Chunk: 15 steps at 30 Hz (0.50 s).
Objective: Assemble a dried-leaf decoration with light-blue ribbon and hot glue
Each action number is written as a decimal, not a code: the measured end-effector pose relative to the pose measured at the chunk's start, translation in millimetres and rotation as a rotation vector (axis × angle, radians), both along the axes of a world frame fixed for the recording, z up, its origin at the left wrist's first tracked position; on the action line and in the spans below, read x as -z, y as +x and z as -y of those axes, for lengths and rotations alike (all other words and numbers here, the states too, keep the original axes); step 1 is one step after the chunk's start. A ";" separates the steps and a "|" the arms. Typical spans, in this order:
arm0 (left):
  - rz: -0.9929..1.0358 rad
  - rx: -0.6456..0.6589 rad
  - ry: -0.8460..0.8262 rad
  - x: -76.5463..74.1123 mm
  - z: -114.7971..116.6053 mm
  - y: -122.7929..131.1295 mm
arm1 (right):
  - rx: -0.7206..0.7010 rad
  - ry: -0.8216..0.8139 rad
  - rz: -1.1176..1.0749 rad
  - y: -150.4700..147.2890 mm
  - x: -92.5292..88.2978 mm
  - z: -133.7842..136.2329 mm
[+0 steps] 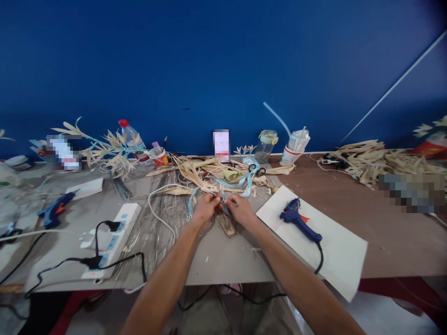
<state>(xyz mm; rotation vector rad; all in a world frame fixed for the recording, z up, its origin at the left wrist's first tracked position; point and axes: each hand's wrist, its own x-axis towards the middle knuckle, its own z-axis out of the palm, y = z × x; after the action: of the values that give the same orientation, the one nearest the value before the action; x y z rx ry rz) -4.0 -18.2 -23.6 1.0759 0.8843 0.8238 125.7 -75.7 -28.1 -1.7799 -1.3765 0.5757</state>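
My left hand [206, 208] and my right hand [240, 209] meet over the middle of the table, fingertips pinched and almost touching. Between them runs a light blue ribbon [248, 183], which loops out to both sides; what else the fingers cover is too small to make out. Below the fingers, a brown dried husk piece [226, 225] lies close to the tabletop. Pale dried corn husks [195, 173] are heaped just beyond the hands. A pair of scissors [257, 170] with black handles rests by the ribbon.
Right of my arms, a blue glue gun [299, 220] lies on white paper [337, 251]. To the left are a power strip [117, 239], thin wires [159, 223] and another glue gun [55, 210]. Along the wall stand a phone [221, 145], bottle [131, 139], jar [266, 146] and paper cup [292, 154].
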 end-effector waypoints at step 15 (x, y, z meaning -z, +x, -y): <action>0.057 -0.041 0.014 1.2 -3.4 0.0 | -0.029 0.015 -0.163 -3.0 -1.1 -0.5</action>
<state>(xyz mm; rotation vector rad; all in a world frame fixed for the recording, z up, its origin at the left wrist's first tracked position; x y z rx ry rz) -4.0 -14.7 -24.8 1.0442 0.8565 0.8919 122.7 -75.2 -27.0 -1.6650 -1.2927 0.7079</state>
